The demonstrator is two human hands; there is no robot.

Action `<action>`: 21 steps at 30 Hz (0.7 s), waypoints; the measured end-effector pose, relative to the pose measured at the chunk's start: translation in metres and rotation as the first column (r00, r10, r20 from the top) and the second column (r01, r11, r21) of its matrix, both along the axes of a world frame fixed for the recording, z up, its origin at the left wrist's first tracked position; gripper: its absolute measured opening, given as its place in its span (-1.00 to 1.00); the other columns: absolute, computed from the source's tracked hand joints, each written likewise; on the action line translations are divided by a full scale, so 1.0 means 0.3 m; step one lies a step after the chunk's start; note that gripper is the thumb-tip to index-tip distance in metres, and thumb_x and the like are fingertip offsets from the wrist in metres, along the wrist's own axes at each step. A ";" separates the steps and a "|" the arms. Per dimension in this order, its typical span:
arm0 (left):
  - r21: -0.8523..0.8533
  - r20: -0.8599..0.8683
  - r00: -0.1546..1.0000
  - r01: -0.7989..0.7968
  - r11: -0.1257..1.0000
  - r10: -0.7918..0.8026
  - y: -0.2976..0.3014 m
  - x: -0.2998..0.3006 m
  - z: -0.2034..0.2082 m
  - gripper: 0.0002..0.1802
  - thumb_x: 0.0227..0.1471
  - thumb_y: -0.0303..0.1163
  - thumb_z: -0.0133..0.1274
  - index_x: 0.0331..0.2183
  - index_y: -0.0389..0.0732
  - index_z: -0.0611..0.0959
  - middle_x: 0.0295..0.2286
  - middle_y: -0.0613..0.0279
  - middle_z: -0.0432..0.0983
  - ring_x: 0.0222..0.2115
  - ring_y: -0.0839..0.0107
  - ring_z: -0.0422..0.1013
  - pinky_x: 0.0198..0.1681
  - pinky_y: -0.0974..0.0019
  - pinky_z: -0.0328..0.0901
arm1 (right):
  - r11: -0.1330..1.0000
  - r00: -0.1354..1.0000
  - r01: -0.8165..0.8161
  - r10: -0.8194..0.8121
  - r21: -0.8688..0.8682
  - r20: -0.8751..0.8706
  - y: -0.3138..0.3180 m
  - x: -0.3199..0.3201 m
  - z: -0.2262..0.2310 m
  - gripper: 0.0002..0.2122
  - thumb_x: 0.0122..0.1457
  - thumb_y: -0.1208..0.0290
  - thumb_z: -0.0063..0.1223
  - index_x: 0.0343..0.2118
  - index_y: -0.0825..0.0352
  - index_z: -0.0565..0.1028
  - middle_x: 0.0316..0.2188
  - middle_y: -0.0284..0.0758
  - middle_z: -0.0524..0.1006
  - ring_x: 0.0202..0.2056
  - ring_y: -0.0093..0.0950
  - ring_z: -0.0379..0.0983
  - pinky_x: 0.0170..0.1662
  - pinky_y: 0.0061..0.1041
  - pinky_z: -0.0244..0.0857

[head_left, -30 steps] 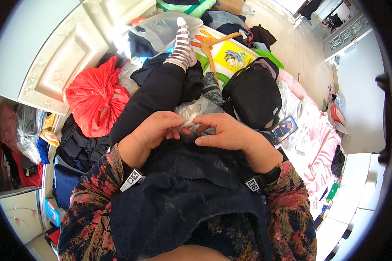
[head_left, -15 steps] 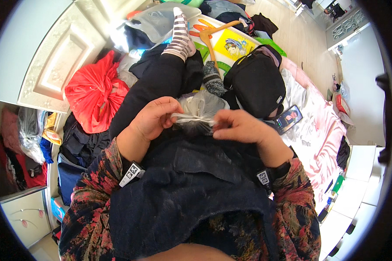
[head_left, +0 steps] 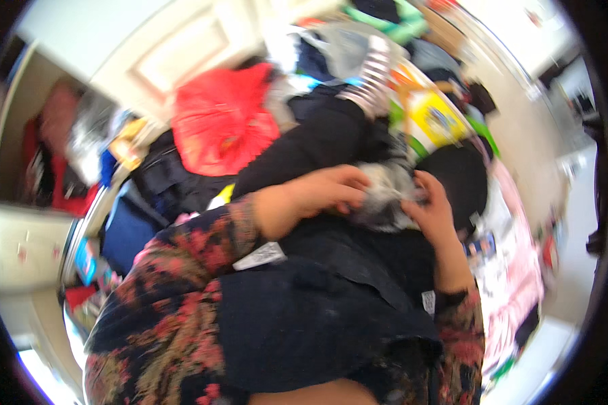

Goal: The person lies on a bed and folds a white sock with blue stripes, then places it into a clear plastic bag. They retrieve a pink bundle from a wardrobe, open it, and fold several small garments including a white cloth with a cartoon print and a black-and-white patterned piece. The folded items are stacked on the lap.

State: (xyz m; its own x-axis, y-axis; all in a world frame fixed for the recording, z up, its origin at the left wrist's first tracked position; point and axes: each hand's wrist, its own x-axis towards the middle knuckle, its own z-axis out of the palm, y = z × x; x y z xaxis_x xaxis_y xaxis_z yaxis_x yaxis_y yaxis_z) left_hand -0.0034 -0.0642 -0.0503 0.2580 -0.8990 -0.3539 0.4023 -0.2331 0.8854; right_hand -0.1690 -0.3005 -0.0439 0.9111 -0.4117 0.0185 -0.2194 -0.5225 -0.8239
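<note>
A clear plastic bag (head_left: 380, 196) with dark and pale contents sits in my lap, gathered at the top. My left hand (head_left: 327, 191) has its curled fingers on the bag's left side. On the other side, my right hand (head_left: 434, 208) grips the bag between thumb and fingers. Blur hides the finer detail of the bag and its knot. Just beyond lies a grey knitted piece, partly hidden by the bag. A black backpack (head_left: 456, 182) stands right of my right hand.
A full red bag (head_left: 219, 125) stands at the left by dark clothes (head_left: 175, 175). My outstretched leg (head_left: 297, 148) ends in a striped sock (head_left: 375, 81). A yellow picture card (head_left: 439, 118) lies ahead. At right are a phone (head_left: 479, 246) and pink cloth (head_left: 520, 283).
My view has swung, so the scene sits further right and is blurred. My hands have moved from pulling the bag's twisted top apart to holding the bag's sides.
</note>
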 end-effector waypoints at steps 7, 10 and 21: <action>-0.200 -0.300 0.954 -0.050 0.978 -0.013 0.040 0.043 0.069 -0.48 0.12 -0.27 0.18 0.06 -0.24 0.43 -0.18 0.21 0.57 -0.27 0.45 0.51 -0.26 0.36 0.41 | 0.700 0.784 -0.568 0.301 -0.432 -0.544 0.191 0.104 -0.007 0.16 -0.39 0.07 0.57 0.36 0.10 0.09 0.32 0.03 0.07 0.31 0.01 0.04 0.29 -0.12 0.10; -0.310 -0.270 0.953 -0.221 0.925 0.137 0.205 0.150 0.120 -0.60 0.14 -0.32 0.15 -0.02 -0.25 0.51 -0.17 0.12 0.60 -0.23 0.44 0.53 -0.22 0.32 0.44 | 0.778 0.827 -0.463 0.206 -0.425 -0.524 0.186 0.144 -0.081 0.16 -0.40 0.11 0.58 0.35 0.11 0.08 0.28 0.04 0.16 0.26 0.03 0.14 0.25 -0.17 0.17; -0.364 0.889 -0.408 -0.905 0.220 -0.208 1.293 0.082 -0.087 -0.36 -0.11 -0.32 0.26 0.04 -0.29 0.51 0.01 -0.16 0.42 0.03 -0.15 0.34 0.11 -0.01 0.26 | 0.865 0.926 -0.316 0.191 -0.390 -0.326 0.087 0.100 -0.249 -0.15 -0.12 0.30 0.38 0.29 0.14 0.19 0.06 -0.03 0.47 0.03 0.00 0.43 0.04 -0.19 0.35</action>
State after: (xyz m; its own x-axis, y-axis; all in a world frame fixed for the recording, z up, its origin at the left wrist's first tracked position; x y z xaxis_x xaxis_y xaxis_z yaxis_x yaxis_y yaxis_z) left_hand 0.0213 0.3236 -0.0765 0.7506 0.0856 0.6551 -0.0598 -0.9787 0.1965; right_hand -0.1391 -0.2744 -0.1187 0.9774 -0.1733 -0.1209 -0.2090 -0.8763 -0.4341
